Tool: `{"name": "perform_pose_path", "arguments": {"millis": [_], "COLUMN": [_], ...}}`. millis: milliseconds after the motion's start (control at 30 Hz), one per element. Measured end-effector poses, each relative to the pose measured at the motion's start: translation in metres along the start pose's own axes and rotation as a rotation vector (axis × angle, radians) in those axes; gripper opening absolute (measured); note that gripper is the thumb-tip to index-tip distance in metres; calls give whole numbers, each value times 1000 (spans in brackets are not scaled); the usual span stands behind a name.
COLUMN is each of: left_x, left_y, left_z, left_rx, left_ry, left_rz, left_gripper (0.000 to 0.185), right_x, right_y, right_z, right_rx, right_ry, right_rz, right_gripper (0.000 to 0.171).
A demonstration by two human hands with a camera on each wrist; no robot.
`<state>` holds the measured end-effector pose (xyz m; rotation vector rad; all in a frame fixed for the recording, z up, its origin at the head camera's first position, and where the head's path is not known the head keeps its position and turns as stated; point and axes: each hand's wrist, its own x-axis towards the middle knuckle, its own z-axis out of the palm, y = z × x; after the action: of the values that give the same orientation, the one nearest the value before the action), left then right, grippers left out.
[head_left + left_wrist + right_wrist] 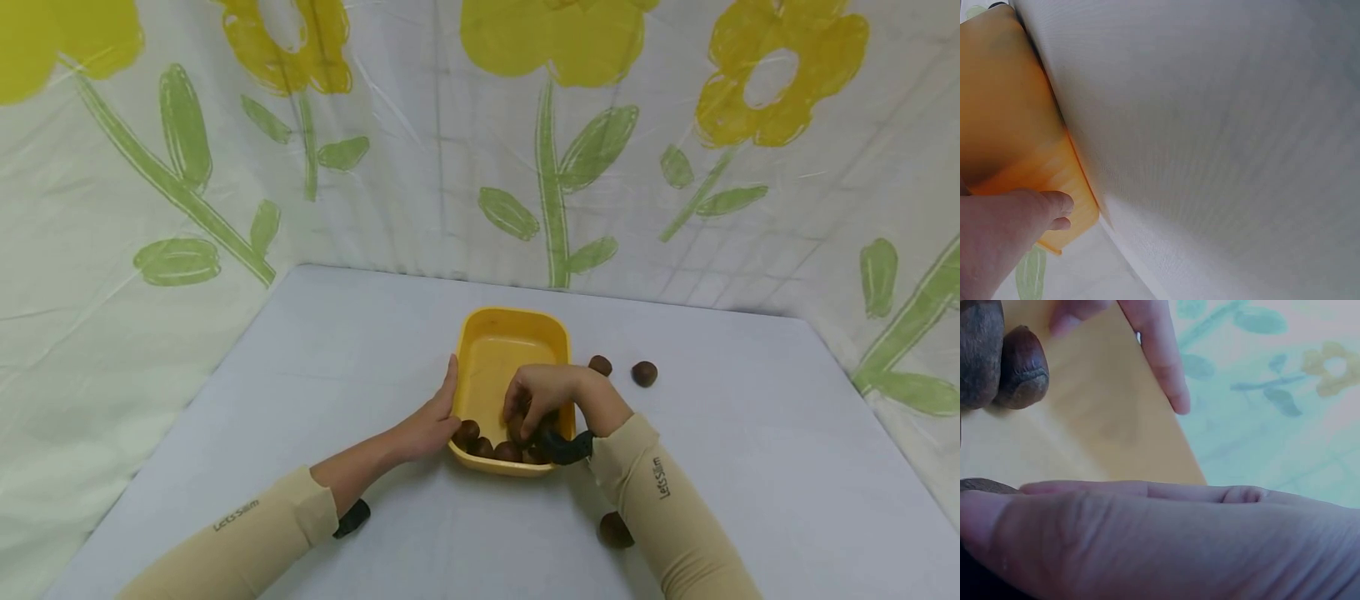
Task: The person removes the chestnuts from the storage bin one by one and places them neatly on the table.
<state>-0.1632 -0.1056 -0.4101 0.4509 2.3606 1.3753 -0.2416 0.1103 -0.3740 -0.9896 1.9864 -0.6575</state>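
Note:
A yellow plastic tray (510, 314) stands on the table with several brown chestnuts (507, 452) gathered at its near end. My left hand (429, 429) holds the tray's left side, thumb over the rim and fingers along the outer wall. In the left wrist view the fingertips (1058, 203) lie against that wall. Reaching into the tray from the right, my right hand (542, 396) pinches a chestnut (985, 485) between thumb and fingers; the hand hides part of it. Two more chestnuts (1022, 369) lie close by in the right wrist view.
Outside the tray on the right lie a chestnut (600, 365) by the right wrist and another chestnut (644, 373) farther right. A third chestnut (615, 530) is partly covered by the right sleeve (671, 508). A white flower-printed cloth (420, 192) hangs behind the table (360, 325).

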Motion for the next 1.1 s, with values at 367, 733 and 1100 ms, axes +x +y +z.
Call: {"name": "perform_pose_path", "arguments": {"millis": [367,733,1100], "left_x": [-1,-2,0], "left_y": [0,1,0], "left_z": [-1,-1,-1], "left_rx": [-17,-4,2], "left_ry": [-10,-9,-17], "left_rz": [9,-4,8], "left_gripper": [86,86,85], "right_x": [1,1,3], "right_y": [-1,-5,-5], "right_z": [2,2,1], "right_rx": [-3,-24,-34], "right_ry": [-10,-10,-21], "right_rz": [35,53,50], "right_gripper": [26,26,25]}}
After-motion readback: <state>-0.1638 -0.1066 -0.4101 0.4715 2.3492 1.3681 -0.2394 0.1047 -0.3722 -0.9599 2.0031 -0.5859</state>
